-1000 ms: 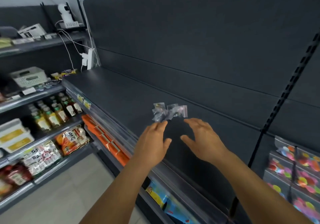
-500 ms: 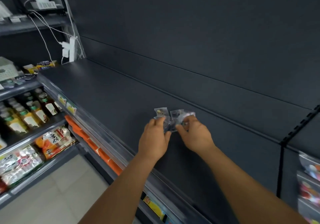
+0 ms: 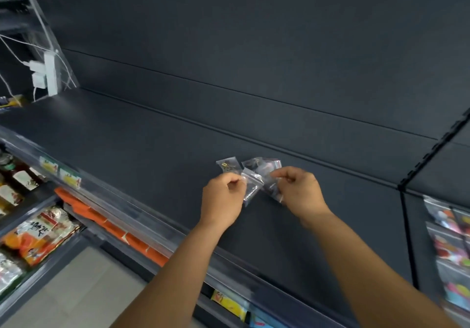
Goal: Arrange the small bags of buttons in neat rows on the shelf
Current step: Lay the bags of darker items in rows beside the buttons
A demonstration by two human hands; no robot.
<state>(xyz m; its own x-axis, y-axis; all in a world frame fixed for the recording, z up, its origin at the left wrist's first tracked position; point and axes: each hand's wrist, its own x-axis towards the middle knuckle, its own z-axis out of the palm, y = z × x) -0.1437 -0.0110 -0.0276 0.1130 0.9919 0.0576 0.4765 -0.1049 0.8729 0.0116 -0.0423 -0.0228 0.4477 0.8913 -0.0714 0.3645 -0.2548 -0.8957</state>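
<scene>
Dark grey shelf (image 3: pixel 132 139) boards fill the view. Above the shelf, a clear bag (image 3: pixel 251 186) is pinched by the left hand (image 3: pixel 223 202), and another small bag (image 3: pixel 272 188) is pinched by the right hand (image 3: pixel 298 191). More bags of buttons (image 3: pixel 250 165) are clustered just behind, on the shelf. Snack packets (image 3: pixel 38 236) are seen lower left.

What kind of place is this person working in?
Most likely a small shop. Dark display shelves carry price tags on the front edge, and bottled drinks and snack packets fill the racks to the left.
</scene>
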